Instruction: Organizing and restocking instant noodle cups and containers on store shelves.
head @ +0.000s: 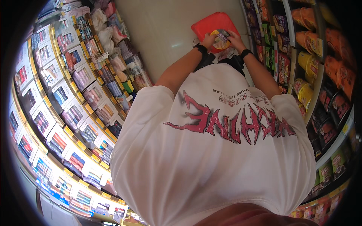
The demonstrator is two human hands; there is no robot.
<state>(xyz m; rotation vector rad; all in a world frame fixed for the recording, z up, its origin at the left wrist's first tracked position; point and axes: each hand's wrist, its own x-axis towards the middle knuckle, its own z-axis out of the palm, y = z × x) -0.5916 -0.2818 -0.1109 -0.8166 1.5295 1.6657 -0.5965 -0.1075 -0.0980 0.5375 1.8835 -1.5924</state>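
A round yellow package with a dark printed face (pixel 221 40), perhaps an instant-noodle tub, is between my two hands. My left hand (pixel 208 41) grips its left side, and my right hand (pixel 237 40) has its fingers on the right edge. Behind and below it is a red plastic object with rounded corners (pixel 216 24); whether it is a basket or a stool cannot be told. Some clear plastic (pixel 227 53) shows just under the package, partly hidden by my wrists. Both wrists wear black bands.
Shelves of white window boxes holding folded textiles (pixel 75 113) curve along the left. On the right, close to my arm, shelves carry yellow tubs (pixel 307 63), orange tubs (pixel 339 73), black tubs (pixel 325 127) and snack bags (pixel 283 66). A pale glossy floor (pixel 161 31) lies between.
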